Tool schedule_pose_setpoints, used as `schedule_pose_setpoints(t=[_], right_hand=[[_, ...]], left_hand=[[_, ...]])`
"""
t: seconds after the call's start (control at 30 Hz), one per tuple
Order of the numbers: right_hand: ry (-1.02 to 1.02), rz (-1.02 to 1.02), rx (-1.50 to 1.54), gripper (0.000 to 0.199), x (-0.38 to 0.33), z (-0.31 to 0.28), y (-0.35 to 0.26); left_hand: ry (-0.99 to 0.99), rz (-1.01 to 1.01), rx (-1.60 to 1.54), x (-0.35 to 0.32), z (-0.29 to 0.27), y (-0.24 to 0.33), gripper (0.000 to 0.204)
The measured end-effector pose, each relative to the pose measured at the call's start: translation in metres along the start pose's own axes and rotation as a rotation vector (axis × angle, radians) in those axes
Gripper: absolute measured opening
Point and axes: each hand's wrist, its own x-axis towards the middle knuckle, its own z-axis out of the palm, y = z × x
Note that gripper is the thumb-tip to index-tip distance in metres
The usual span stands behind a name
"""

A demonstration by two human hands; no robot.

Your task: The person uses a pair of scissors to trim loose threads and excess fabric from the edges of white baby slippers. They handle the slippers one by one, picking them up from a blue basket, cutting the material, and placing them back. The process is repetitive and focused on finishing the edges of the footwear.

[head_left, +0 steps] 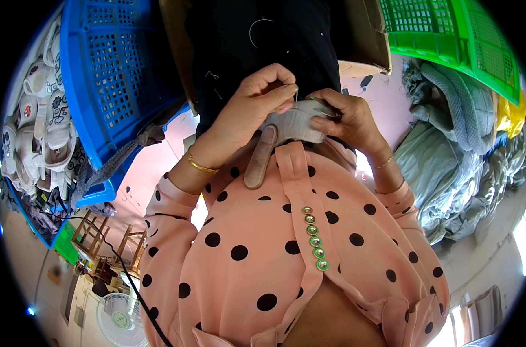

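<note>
In front of my waist is a small grey shoe, with a rounded body and a long, flat brownish-grey strap hanging toward my shirt. My right hand grips the shoe at its right side, thumb on the near face and fingers over the far edge. Just above the shoe, my left hand is closed, its thumb and forefinger pinched together. From that pinch a thin, bright line runs down to the shoe; it looks like a needle or thread. The inside of the shoe is mostly hidden by my hands.
A blue plastic basket stands close on my left, with several pale patterned shoes beyond it. On the right are a green basket, a cardboard box and grey cloth in clear plastic bags. Loose thread lies on my dark trousers.
</note>
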Motion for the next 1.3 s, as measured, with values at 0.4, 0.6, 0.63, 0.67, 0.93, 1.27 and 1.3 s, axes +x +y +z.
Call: schedule_pose_setpoints(t=[0.4,0.6,0.63,0.67,0.93,1.27,1.3], right_hand=[[-0.051,0.052,0.03,0.046,-0.003,-0.001,0.011],[0.01,0.011,0.053,0.045,-0.005,0.002,0.014],[-0.012,0.021,0.052,0.045,-0.005,0.001,0.012],[-0.034,0.032,0.049,0.046,-0.004,-0.001,0.009],[-0.037,0.048,0.082,0.046,-0.004,-0.001,0.012],[0.072,-0.037,-0.044,0.051,-0.008,0.006,0.017],[0.083,-0.048,-0.09,0.051,-0.009,0.005,0.017]], left_hand=[[0.012,-0.052,0.884,-0.014,-0.008,0.04,0.012],[-0.104,0.249,1.265,-0.015,-0.016,0.032,0.013],[-0.083,0.241,1.187,-0.011,-0.019,0.029,0.012],[-0.063,0.234,1.107,-0.01,-0.021,0.026,0.012],[-0.065,0.054,0.126,-0.004,-0.013,0.022,0.016],[-0.081,0.173,1.029,-0.004,-0.003,0.018,0.034],[-0.062,0.087,0.824,-0.002,-0.002,0.013,0.034]])
